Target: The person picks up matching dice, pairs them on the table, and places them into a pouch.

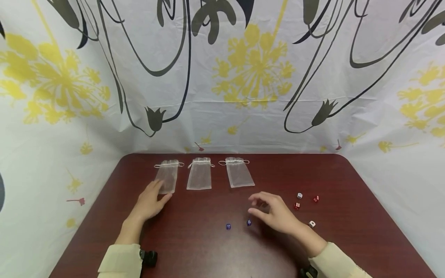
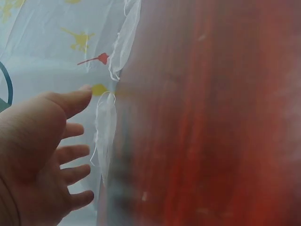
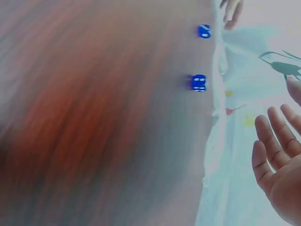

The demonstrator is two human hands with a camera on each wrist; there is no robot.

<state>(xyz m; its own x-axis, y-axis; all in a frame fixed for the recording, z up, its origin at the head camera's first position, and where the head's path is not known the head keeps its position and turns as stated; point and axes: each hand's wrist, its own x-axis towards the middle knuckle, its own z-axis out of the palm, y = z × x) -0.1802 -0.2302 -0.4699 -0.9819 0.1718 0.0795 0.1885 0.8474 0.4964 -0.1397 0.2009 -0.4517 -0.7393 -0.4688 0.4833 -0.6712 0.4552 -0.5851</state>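
My left hand (image 1: pixel 148 202) reaches over the lower end of the leftmost sheer white drawstring pouch (image 1: pixel 167 175), fingers loosely extended. In the left wrist view its fingers (image 2: pixel 75 153) are spread, with nothing between them. My right hand (image 1: pixel 274 212) hovers over the right half of the table, fingers gently bent and holding nothing. Just left of it lies a blue die (image 1: pixel 248 222), with another blue die (image 1: pixel 228 226) farther left. Both blue dice show in the right wrist view. Two more pouches, a middle one (image 1: pixel 199 175) and a right one (image 1: pixel 240 172), lie flat along the back.
Right of my right hand lie two red dice, one nearer (image 1: pixel 297 206) and one farther right (image 1: pixel 316 199). A white die (image 1: pixel 299 195) sits behind them, and another white die (image 1: pixel 312 224) is close to my right forearm. A patterned curtain (image 1: pixel 208 85) hangs behind the dark red table (image 1: pixel 187 247).
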